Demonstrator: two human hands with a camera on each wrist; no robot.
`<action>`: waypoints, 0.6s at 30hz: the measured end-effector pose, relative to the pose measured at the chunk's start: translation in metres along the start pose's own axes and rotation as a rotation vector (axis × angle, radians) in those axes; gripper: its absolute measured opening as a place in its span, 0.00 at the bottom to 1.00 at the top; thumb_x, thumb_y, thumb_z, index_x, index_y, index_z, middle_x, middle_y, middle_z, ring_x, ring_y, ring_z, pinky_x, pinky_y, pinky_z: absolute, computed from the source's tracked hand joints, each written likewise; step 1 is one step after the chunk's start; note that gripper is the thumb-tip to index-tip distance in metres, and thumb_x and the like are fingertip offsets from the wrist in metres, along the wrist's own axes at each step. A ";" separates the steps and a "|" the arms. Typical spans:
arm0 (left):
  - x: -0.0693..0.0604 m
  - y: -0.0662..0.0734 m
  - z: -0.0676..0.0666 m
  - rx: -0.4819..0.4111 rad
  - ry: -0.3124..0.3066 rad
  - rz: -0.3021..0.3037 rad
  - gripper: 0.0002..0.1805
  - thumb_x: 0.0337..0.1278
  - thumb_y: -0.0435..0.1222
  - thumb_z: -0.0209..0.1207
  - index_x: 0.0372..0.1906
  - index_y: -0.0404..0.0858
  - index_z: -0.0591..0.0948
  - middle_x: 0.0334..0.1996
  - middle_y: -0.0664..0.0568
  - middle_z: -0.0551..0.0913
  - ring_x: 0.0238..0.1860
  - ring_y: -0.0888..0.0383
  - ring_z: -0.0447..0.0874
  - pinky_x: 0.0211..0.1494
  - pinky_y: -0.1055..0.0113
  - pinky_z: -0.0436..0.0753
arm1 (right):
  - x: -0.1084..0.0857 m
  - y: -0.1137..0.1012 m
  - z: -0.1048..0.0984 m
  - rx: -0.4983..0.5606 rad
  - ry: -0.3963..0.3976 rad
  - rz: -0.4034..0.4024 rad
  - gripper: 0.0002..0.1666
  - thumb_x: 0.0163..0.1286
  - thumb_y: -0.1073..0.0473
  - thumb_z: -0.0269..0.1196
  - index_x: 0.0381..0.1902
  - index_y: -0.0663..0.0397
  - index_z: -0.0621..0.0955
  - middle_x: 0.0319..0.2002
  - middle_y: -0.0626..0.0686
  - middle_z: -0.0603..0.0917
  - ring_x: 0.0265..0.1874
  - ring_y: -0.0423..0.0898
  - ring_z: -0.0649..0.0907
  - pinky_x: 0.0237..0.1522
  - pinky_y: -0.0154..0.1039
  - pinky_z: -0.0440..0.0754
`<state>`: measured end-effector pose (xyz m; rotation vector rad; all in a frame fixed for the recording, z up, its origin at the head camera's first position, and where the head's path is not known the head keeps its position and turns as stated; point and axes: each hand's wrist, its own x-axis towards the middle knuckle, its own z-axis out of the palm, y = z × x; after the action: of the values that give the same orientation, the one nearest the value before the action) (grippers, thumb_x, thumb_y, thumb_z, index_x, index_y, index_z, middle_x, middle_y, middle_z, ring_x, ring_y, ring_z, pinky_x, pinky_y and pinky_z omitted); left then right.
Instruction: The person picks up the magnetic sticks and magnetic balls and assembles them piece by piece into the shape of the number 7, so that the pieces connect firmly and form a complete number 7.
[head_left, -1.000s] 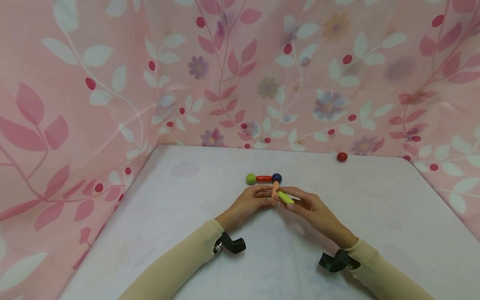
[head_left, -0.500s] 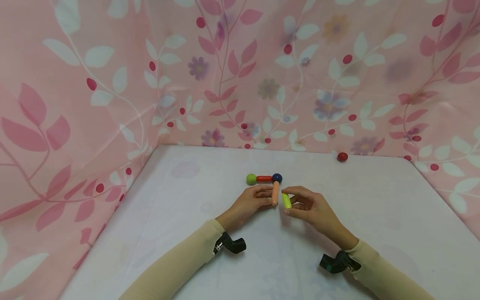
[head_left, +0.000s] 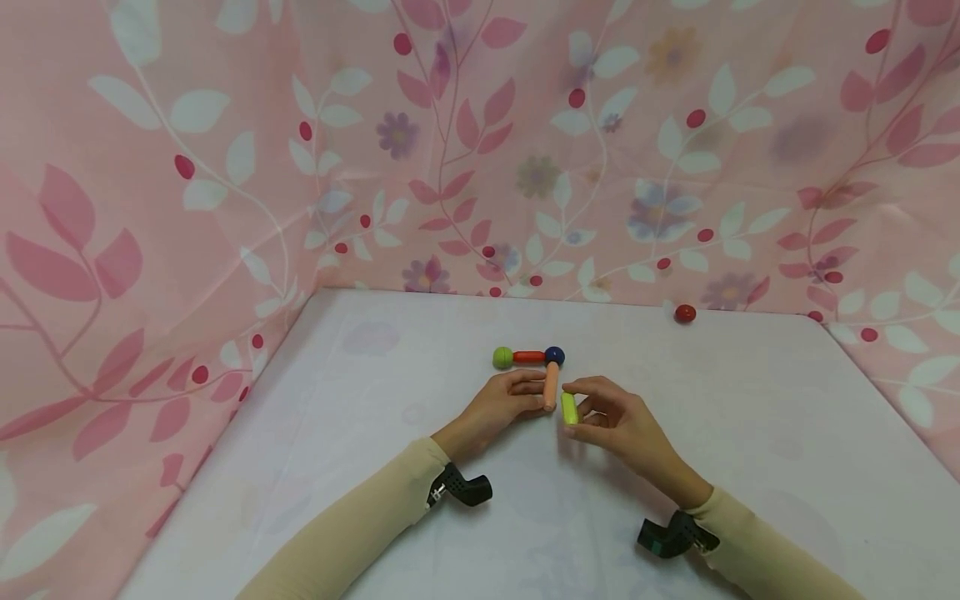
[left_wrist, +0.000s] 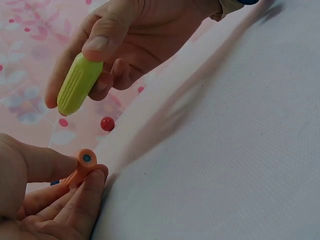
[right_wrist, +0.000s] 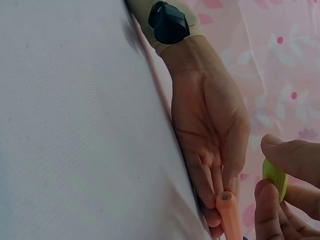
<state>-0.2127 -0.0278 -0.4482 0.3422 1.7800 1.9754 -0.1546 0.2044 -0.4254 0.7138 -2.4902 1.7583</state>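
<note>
My left hand [head_left: 495,408] pinches an orange magnetic stick [head_left: 551,386] between thumb and fingers, close to the table. The stick's far end meets a dark blue ball [head_left: 554,357]; a red stick [head_left: 528,357] runs left from that ball to a green ball [head_left: 502,357]. In the left wrist view, a grey disc shows in the near end of the orange stick [left_wrist: 86,159]. My right hand [head_left: 626,421] holds a yellow-green magnetic stick [head_left: 570,409] by its ends between thumb and fingertips. It is raised above the table, just right of the orange stick and apart from it.
A red ball [head_left: 685,314] lies near the back edge of the white-covered table [head_left: 420,333]. Pink floral cloth [head_left: 480,150] hangs behind the table and along its left side. A black wrist camera [head_left: 678,535] sits on each sleeve.
My right hand has drawn the yellow-green stick away from the orange one, to the right and slightly nearer me, and turned it more upright. My left hand stays in place.
</note>
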 end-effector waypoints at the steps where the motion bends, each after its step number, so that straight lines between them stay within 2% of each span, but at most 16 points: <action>1: 0.000 0.000 0.000 0.004 0.000 0.002 0.25 0.70 0.29 0.65 0.69 0.34 0.77 0.59 0.48 0.84 0.58 0.54 0.83 0.60 0.62 0.82 | 0.000 0.001 0.001 0.000 -0.003 -0.008 0.32 0.62 0.66 0.77 0.64 0.63 0.80 0.57 0.55 0.80 0.43 0.53 0.85 0.46 0.38 0.86; 9: 0.001 -0.002 -0.001 -0.012 -0.004 0.001 0.24 0.70 0.29 0.65 0.68 0.35 0.78 0.58 0.48 0.85 0.58 0.54 0.84 0.59 0.62 0.82 | 0.000 0.006 0.009 0.091 -0.049 -0.063 0.33 0.61 0.77 0.73 0.64 0.70 0.77 0.56 0.62 0.79 0.44 0.57 0.85 0.45 0.39 0.87; 18: 0.001 0.000 -0.001 -0.017 0.002 -0.006 0.23 0.72 0.28 0.62 0.68 0.33 0.78 0.59 0.47 0.84 0.59 0.53 0.83 0.60 0.60 0.82 | -0.002 0.007 0.018 0.125 -0.070 -0.057 0.34 0.59 0.79 0.73 0.63 0.73 0.74 0.57 0.67 0.77 0.44 0.59 0.86 0.44 0.38 0.87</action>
<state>-0.2134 -0.0281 -0.4486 0.3290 1.7620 1.9866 -0.1507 0.1910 -0.4385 0.8595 -2.3927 1.9149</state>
